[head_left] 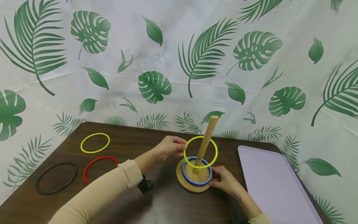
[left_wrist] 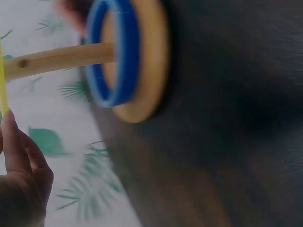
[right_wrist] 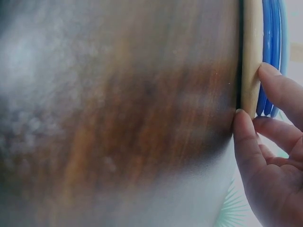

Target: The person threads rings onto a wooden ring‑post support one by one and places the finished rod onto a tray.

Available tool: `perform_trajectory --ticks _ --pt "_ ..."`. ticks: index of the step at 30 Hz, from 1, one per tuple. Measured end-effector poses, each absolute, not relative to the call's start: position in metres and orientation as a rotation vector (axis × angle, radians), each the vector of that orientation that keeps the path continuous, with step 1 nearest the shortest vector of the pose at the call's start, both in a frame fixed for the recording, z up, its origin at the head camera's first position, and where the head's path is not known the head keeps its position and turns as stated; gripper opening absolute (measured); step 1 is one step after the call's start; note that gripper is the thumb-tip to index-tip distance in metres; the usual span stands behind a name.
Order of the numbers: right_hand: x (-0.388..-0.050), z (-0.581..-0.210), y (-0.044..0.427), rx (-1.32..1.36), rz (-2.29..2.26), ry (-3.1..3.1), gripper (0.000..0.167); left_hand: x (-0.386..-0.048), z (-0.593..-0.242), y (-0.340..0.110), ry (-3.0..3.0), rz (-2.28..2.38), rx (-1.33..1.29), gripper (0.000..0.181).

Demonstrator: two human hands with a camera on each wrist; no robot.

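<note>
A wooden ring-toss stand has a round base (head_left: 180, 175) and an upright peg (head_left: 207, 140), which leans in the head view. Blue rings (head_left: 197, 183) lie stacked on the base around the peg. My left hand (head_left: 170, 147) pinches the edge of a yellow ring (head_left: 215, 158), held above the blue rings with the peg passing through it. On the right side, my right hand (head_left: 227, 182) grips the edge of the base, fingertips beside the blue stack. The right wrist view shows its thumb and fingers at the base rim (right_wrist: 252, 52).
Another yellow ring (head_left: 95, 152), a red ring (head_left: 85, 174) and a black ring (head_left: 57, 190) lie on the left of the dark wooden table (head_left: 167, 208). A pale purple tray (head_left: 274, 180) lies on the right. A leaf-patterned cloth (head_left: 167, 56) hangs behind.
</note>
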State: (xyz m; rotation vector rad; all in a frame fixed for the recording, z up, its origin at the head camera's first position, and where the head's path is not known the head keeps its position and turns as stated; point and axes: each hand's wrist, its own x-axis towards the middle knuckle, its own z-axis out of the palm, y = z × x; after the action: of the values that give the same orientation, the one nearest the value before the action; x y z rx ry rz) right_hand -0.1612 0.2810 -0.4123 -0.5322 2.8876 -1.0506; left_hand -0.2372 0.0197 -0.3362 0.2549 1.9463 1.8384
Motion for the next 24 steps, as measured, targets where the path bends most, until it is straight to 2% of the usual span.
perform_trajectory --ticks 6,12,16,24 --pt "-0.16 -0.412 0.281 -0.535 -1.052 2.901 0.034 -0.235 -0.367 0.023 2.027 1.743 0.206 0.02" --pt "-0.16 -0.413 0.281 -0.553 -1.079 2.896 0.03 -0.233 -0.381 0.028 2.054 1.701 0.158 0.017" --pt "-0.161 -0.414 0.281 -0.545 -1.061 2.902 0.031 -0.229 -0.382 0.03 2.074 1.672 0.15 0.017" --pt "-0.161 -0.414 0.281 -0.536 -1.095 2.887 0.046 -0.228 -0.385 0.034 2.105 1.664 0.152 0.016"
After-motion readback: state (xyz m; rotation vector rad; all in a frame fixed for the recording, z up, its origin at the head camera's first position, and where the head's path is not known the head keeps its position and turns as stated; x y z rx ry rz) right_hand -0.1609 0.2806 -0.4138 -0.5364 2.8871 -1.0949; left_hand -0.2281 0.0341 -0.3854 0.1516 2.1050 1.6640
